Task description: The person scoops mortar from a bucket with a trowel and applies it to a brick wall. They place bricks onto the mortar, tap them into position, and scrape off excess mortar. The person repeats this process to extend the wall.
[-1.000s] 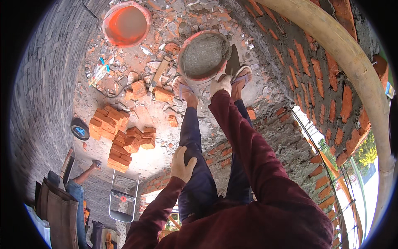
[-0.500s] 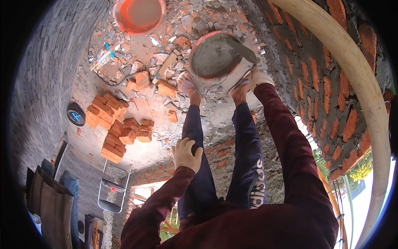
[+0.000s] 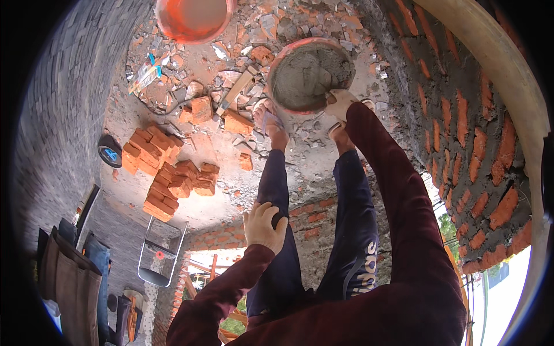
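Observation:
My gloved right hand is closed at the near right rim of a round orange basin. It grips a trowel, whose blade is mostly lost in the grey wet mortar filling the basin. My left hand, also in a pale glove, lies over my left knee with its fingers apart. A dark rounded patch shows between its thumb and fingers; I cannot make out what it is.
Red bricks are stacked at the left. Another orange basin stands far off amid broken rubble. A brick wall with rough mortar rises at the right, behind a thick curved pole. A folding metal frame stands lower left.
My right hand has moved left and slightly nearer with the trowel, and the blade has gone from above the basin's right rim down into the mortar. The left hand stays on the knee.

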The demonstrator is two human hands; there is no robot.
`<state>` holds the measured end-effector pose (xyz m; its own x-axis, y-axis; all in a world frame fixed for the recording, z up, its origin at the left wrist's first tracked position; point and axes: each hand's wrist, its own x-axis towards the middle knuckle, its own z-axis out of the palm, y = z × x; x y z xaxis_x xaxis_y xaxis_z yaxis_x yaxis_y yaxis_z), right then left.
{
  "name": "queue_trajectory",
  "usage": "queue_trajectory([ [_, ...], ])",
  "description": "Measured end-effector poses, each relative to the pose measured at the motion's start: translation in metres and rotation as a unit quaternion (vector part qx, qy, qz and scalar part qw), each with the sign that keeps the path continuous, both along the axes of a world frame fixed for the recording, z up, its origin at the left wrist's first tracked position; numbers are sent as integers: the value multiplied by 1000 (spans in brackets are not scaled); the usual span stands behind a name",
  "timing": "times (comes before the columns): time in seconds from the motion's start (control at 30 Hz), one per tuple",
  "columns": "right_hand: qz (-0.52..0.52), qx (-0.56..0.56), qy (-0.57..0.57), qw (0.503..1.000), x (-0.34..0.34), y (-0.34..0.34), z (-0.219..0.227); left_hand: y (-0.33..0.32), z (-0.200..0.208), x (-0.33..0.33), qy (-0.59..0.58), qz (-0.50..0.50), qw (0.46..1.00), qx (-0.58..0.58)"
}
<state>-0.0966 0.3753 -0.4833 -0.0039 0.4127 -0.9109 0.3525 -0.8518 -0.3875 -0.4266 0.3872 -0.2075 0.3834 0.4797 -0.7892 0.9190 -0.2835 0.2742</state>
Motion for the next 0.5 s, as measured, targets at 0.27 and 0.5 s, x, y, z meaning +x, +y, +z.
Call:
queue_trajectory([
  [0.27,-80,2,140,987,36,-53,-8,10,4,5,21,16,999,-27],
  [0.5,-93,-25,95,991,48,-80,96,31,1,14,24,-45,998,21],
])
